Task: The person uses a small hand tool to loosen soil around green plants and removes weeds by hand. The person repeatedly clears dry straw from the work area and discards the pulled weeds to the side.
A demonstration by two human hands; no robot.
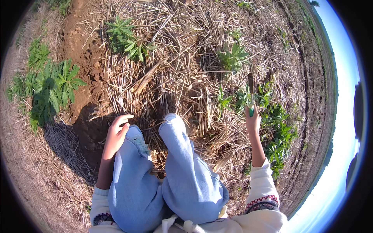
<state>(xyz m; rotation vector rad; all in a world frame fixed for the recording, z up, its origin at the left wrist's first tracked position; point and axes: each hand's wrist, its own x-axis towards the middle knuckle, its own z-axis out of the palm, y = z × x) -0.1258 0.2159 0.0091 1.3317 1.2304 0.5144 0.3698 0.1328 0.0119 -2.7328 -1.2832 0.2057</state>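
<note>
My right hand (pixel 253 118) is closed around the green handle of a hand tool (pixel 251 96), whose narrow dark metal end points away from me; its exact kind cannot be told. The tool is held over leafy green weeds (pixel 265 94) on the right. My left hand (pixel 116 134) hangs beside my left knee, its fingers slightly curled and apart, holding nothing. Between the hands are my legs in light blue jeans (pixel 189 174), knees bent. A small green weed (pixel 223 100) grows in the straw to the left of the tool.
Dry straw (pixel 186 58) covers much of the ground. Bare brown soil (pixel 87 64) shows at the left, near large leafy weeds (pixel 55 90). More weeds (pixel 125 39) stand ahead, and a dense green patch (pixel 278 137) grows beside my right forearm.
</note>
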